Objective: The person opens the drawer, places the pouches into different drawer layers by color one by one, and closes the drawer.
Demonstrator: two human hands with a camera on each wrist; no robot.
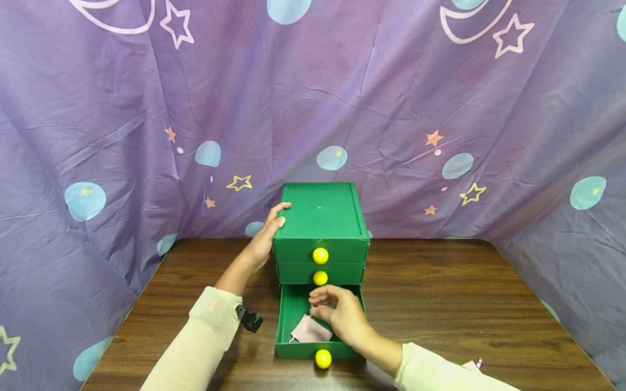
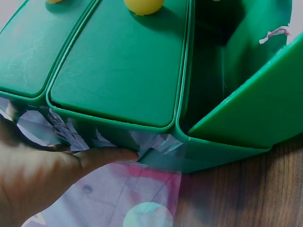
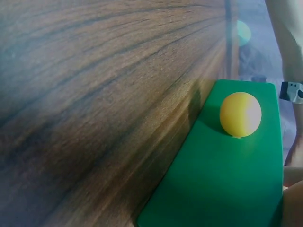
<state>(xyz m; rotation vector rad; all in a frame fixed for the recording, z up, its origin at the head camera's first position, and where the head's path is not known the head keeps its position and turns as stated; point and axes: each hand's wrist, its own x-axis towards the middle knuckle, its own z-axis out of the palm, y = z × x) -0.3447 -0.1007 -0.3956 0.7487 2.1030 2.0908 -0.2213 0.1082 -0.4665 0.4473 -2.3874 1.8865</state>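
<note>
My left hand (image 1: pixel 264 239) rests against the left side of a green drawer unit (image 1: pixel 320 209), fingertips at its top edge. In the left wrist view the thumb (image 2: pixel 106 153) lies along that side. The bottom drawer (image 1: pixel 288 312) is pulled out, and a pale pink drawstring pouch (image 1: pixel 309 330) lies inside it. Over this drawer is my right hand (image 1: pixel 344 315), its fingers bent and its thumb close to the pouch's upper corner. Whether the fingertips pinch the pouch's string is too small to tell. The right wrist view mainly catches the drawer's front with its yellow knob (image 3: pixel 240 115).
The upper drawers with yellow knobs (image 1: pixel 320 256) are closed. A small pale item with a string (image 1: pixel 473 365) lies on the wooden table (image 1: pixel 440 293), partly behind my right sleeve. A purple cloth (image 1: pixel 313 98) with stars and moons hangs behind and around the table.
</note>
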